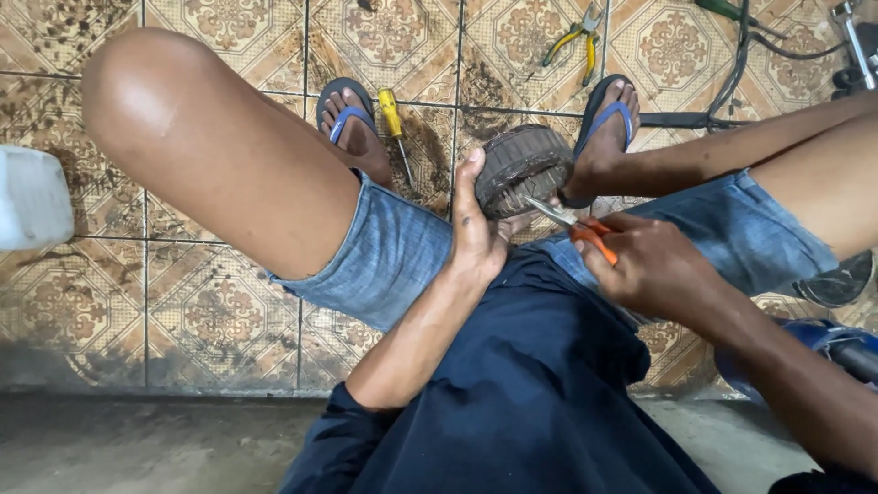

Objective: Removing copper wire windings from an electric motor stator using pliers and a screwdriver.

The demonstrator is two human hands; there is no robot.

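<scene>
1. We find the left hand (477,240) wrapped around the near side of a small, dirty wheel (523,167), thumb up against its rim, holding it steady between the knees.
2. The right hand (651,267) is clenched around the orange handles of a pair of scissors (572,222); the blades point toward the left hand and their tips touch the lower edge of the wheel.
3. The wheel sits just beyond both hands, between the two feet in blue sandals, raised off the tiled floor (219,311) as far as we can judge.
4. On progress: the wheel's ridged, worn covering appears intact all round the part we can see. We see no cut strip, no loose scrap and no gap in it. Our judgement is that the cutting or prying at the lower edge is at an early stage, with most of the work left.
5. The spot where the blades meet the wheel is partly hidden by the left hand's fingers, so we cannot tell whether the blades have gone in.
6. Beyond the left hand, a yellow-handled screwdriver (394,123) lies on the floor beside the sandal. Farther out beyond the right hand lie yellow-handled pliers (574,40). Neither is in use.
7. Far to the left of the left hand stands a white container (33,197).
</scene>
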